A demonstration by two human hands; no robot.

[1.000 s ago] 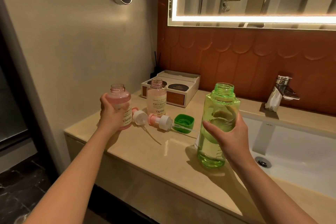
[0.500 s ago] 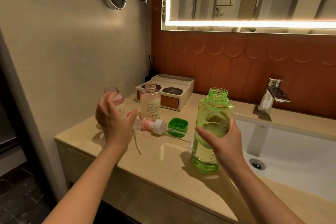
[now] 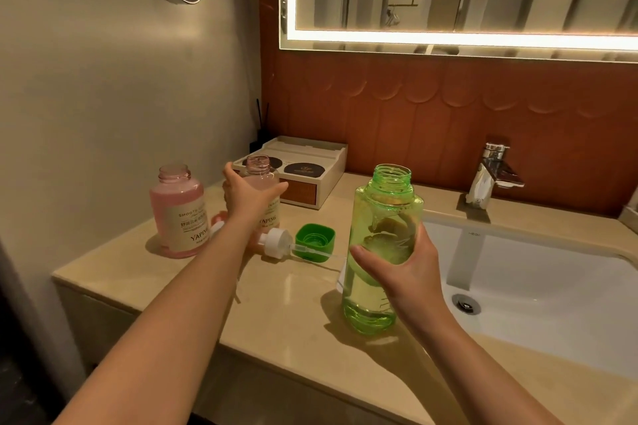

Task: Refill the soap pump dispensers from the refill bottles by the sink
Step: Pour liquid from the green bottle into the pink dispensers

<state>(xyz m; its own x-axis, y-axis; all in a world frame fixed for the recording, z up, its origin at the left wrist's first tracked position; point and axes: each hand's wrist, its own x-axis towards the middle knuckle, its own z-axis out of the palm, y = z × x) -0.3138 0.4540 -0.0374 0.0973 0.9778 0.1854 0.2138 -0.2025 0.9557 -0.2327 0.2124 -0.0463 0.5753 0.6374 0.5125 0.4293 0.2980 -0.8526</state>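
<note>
Right hand [image 3: 397,272] near the front edge of the bench [image 3: 276,304], fingers [image 3: 366,252] curled round the upright green refill bottle [image 3: 383,217], which has its cap off and sits just left of the sink [image 3: 552,279]. Behind it the green cap [image 3: 316,241] lies mouth-up, with the white pump head [image 3: 276,241] on its side just beside it. Left hand [image 3: 248,197] is mid-bench, fingers wrapped round the pale pink dispenser bottle [image 3: 262,179], neck open. The fuller pink dispenser bottle [image 3: 179,214] stands near the left edge, uncapped. Amenity box [image 3: 321,183] at the back edge; faucet [image 3: 490,176] back right.
</note>
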